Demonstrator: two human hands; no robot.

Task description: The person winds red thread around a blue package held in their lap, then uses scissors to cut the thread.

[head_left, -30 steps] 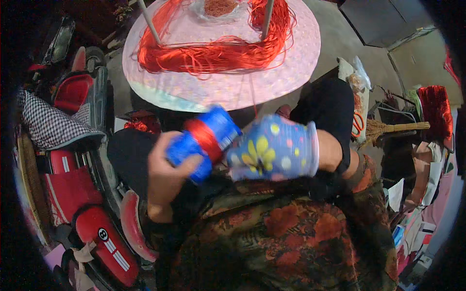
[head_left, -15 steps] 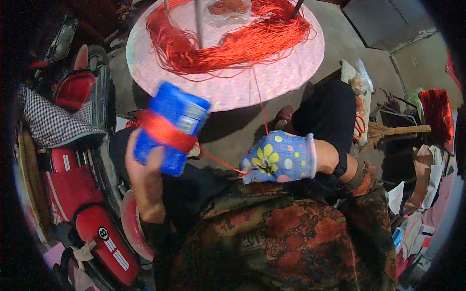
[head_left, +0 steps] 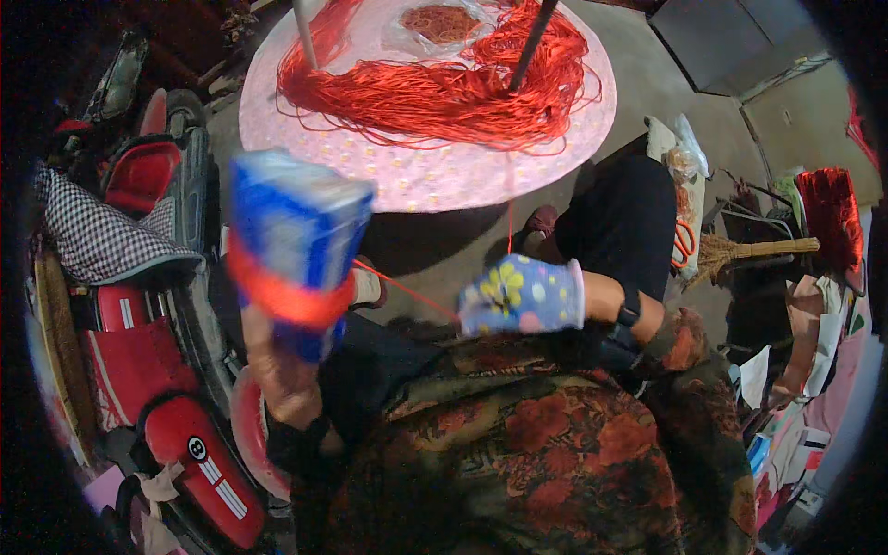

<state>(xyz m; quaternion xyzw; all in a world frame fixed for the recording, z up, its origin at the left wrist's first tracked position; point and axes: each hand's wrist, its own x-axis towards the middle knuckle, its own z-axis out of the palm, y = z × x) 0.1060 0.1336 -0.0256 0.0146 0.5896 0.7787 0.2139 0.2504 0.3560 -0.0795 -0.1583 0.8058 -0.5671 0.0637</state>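
Observation:
My left hand, bare and blurred, is closed around the lower end of a blue-and-white box-shaped pack. A thick band of red cord is wound around the pack's middle. From that band a single cord strand runs to my right hand, which wears a blue flowered glove. Its fingers are closed where the strand passes. Beyond the glove, the cord rises to a large loose hank of red cord, spread on a round pink-covered table.
Upright rods stand within the hank, beside a clear bag of reddish-brown strands. A red ride-on vehicle is at the left. At the right lie orange-handled scissors, a straw broom and papers.
The pack has tilted and shifted left in my left hand. My right hand stays nearly in place. The rods and hank on the table have shifted round.

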